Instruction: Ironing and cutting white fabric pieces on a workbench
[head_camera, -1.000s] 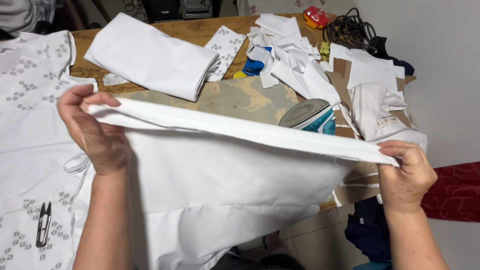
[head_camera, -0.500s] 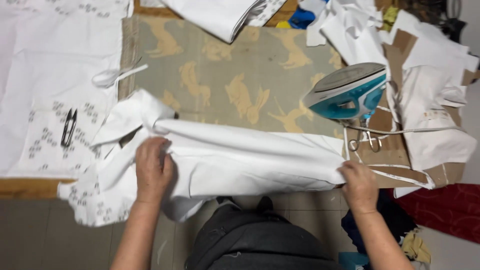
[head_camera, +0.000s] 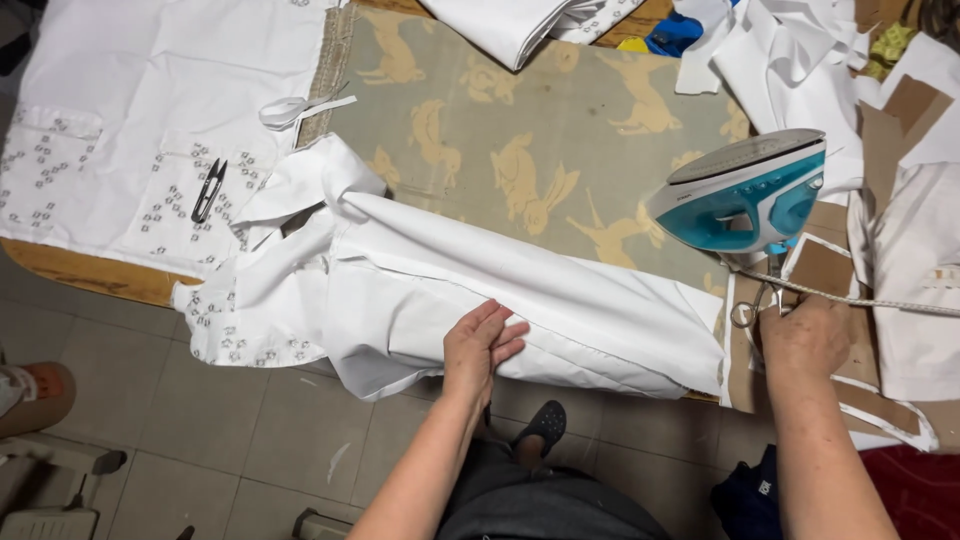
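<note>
While the head camera looked down over the table edge, the left hand (head_camera: 482, 340) lay flat on the folded white garment (head_camera: 480, 290), fingers (head_camera: 500, 325) stretched out together and pressing the cloth rather than gripping it. That garment ran along the near edge of the table, over the patterned ironing cloth (head_camera: 520, 150), with its collar end bunched up to the left and part of it drooping past the table edge. The right hand (head_camera: 803, 338) rested at the garment's right end, on brown cardboard (head_camera: 825, 270); its fingers curled downward, and whether they pinched the fabric's edge could not be told, since the back of the hand hid them. A pair of scissors (head_camera: 745, 312) appeared to lie just beside that hand, touching or nearly so. A teal and white iron (head_camera: 745, 190) stood tilted just above the right hand, its cord (head_camera: 880, 300) trailing off to the right. Small black thread snips (head_camera: 208, 188) lay well to the left on white printed fabric (head_camera: 120, 130). More white pieces (head_camera: 900, 200) were piled at the right.
</note>
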